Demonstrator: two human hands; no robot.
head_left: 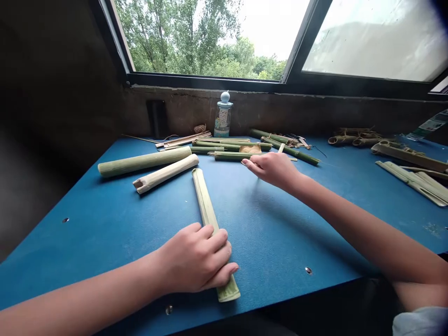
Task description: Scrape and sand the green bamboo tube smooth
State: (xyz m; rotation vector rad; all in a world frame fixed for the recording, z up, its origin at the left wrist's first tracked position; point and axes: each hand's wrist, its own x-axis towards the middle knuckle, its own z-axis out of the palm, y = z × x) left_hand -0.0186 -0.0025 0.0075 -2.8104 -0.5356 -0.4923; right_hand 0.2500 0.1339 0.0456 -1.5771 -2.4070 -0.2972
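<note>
My left hand is curled over the near end of a long split bamboo section, pressing it onto the blue table. The piece runs away from me, and its far end lies free on the tabletop. My right hand is stretched out further back, fingers loosely apart, holding nothing. Its fingertips are just above and near a green bamboo strip in a loose heap of green strips. To the left lie a whole green bamboo tube and a pale peeled bamboo piece.
Against the back wall stand a bottle with a blue cap and a small coil of twine. Cut bamboo tubes and long split pieces lie at the right. An open window shows trees.
</note>
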